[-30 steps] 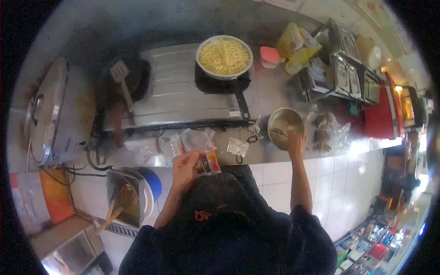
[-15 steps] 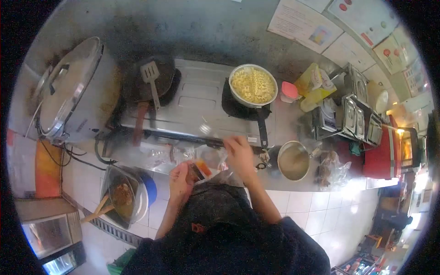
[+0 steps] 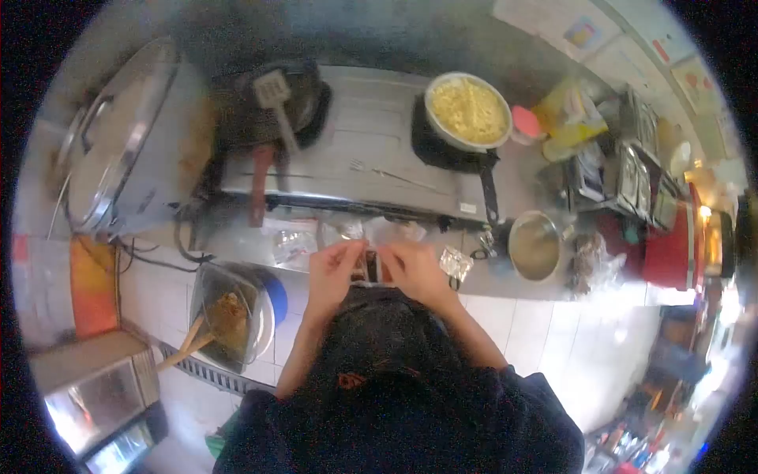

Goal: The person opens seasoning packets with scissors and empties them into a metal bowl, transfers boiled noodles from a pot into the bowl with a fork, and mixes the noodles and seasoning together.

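Just in front of my body, my left hand (image 3: 335,272) and my right hand (image 3: 414,272) pinch a small seasoning sachet (image 3: 373,267) from its two sides. It is dark with reddish-orange parts, and blur hides its print. Clear plastic wrappers (image 3: 296,243) lie on the counter beyond and left of my hands. To the right of my right hand is a silvery foil packet (image 3: 456,265). A fork (image 3: 395,178) rests on the stove top. Behind it, a pot of instant noodles (image 3: 468,110) sits on the right burner.
On the left burner is a frying pan (image 3: 260,170) with a slotted spatula (image 3: 276,103); a large lidded pot (image 3: 138,142) stands left of it. A metal pot of cloudy liquid (image 3: 534,246) is at right. Below left, a tub (image 3: 237,316) holds food and wooden handles.
My right hand has come down to the sachet beside my left hand. The fork lies flat on the stove, and the foil packet shows at right. The whole view has shifted.
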